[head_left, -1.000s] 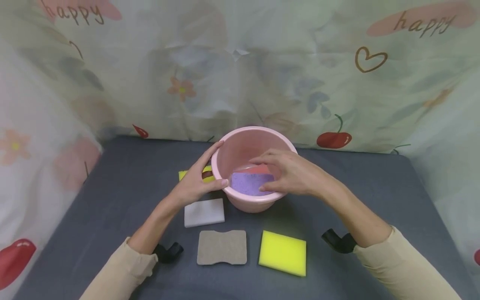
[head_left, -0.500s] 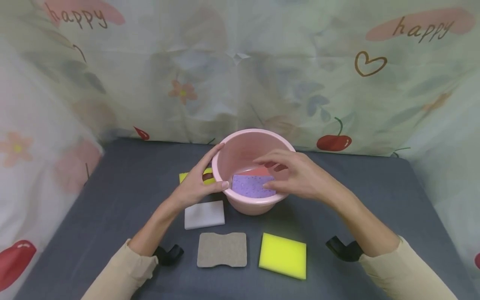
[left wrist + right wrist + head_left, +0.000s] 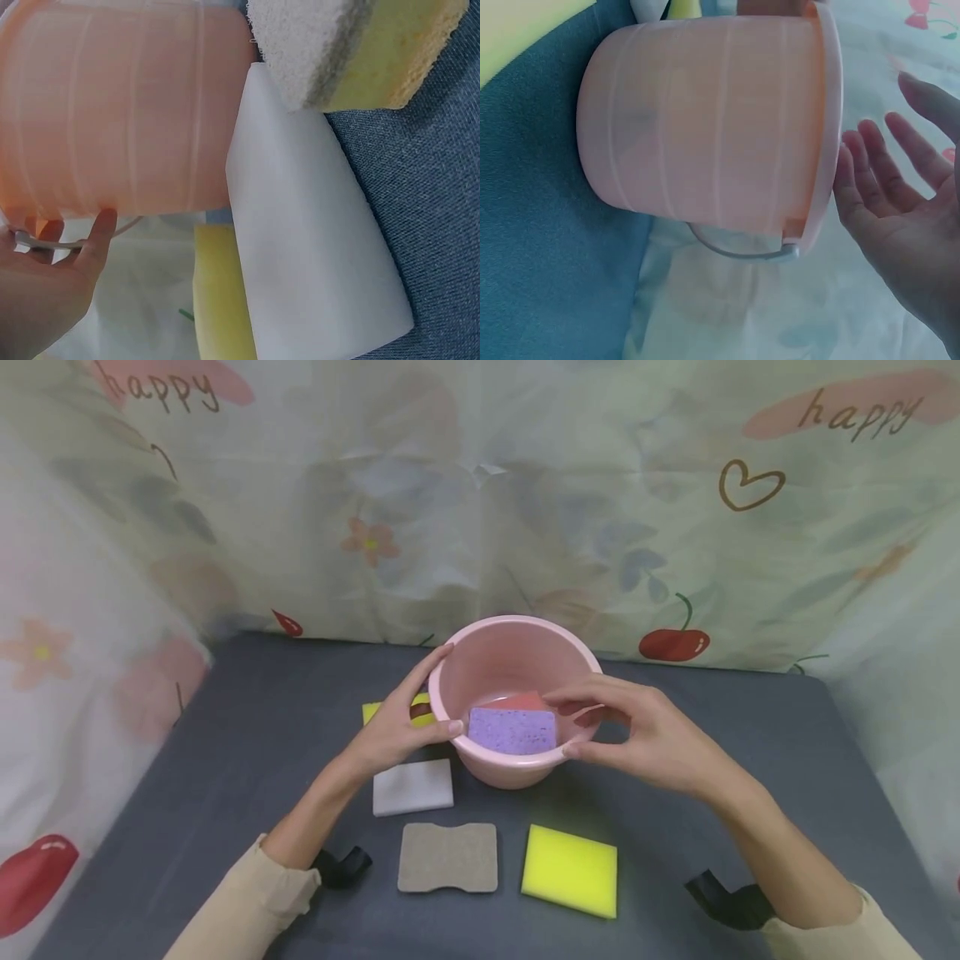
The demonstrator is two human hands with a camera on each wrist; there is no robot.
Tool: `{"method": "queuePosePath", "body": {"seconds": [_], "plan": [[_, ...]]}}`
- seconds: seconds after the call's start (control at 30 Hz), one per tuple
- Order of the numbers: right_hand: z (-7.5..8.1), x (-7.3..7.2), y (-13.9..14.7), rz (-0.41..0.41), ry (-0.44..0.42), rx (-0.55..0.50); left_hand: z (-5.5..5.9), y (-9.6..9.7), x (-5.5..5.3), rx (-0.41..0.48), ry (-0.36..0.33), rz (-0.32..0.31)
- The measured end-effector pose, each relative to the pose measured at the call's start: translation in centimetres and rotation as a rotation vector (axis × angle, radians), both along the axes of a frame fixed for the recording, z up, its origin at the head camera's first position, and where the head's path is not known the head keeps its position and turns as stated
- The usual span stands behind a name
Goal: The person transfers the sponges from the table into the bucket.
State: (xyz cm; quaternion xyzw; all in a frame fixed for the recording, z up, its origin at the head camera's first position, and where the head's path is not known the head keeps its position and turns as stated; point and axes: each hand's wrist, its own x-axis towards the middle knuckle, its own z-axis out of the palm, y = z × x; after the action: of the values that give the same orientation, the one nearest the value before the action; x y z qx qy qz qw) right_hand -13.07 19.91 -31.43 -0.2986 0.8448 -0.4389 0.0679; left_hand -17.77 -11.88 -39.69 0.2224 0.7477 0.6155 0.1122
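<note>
A pink bucket (image 3: pixel 504 772) stands upright on the dark table. My left hand (image 3: pixel 388 727) grips its left rim, with the thumb at the near left edge; in the left wrist view, fingers of that hand (image 3: pixel 52 292) lie at the bucket's handle (image 3: pixel 49 242). Inside the bucket are a purple sponge (image 3: pixel 513 731) and a red piece (image 3: pixel 523 701), partly covered by the purple one. Over the right rim, my right hand (image 3: pixel 645 727) holds nothing; its fingers are loosely bent. In the right wrist view its fingertips are close to the rim (image 3: pixel 832 127).
In front of the bucket lie a white sponge (image 3: pixel 413 787), a grey notched sponge (image 3: pixel 447 857) and a bright yellow sponge (image 3: pixel 569 871). Another yellow piece (image 3: pixel 371 712) is partly hidden behind my left hand. A patterned cloth (image 3: pixel 480 527) hangs behind the table.
My right hand has drawn back to the right, away from the purple sponge, which stays in the bucket. The left hand keeps its hold on the rim.
</note>
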Motion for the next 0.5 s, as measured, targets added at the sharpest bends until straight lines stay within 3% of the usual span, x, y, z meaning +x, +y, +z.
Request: {"method": "queuePosePath", "body": {"seconds": [0.5], "plan": [[-1.9, 3.4, 1.3, 0.002, -0.002, -0.117, 0.1, 0.0, 0.0, -0.003, -0.001, 0.011]]}}
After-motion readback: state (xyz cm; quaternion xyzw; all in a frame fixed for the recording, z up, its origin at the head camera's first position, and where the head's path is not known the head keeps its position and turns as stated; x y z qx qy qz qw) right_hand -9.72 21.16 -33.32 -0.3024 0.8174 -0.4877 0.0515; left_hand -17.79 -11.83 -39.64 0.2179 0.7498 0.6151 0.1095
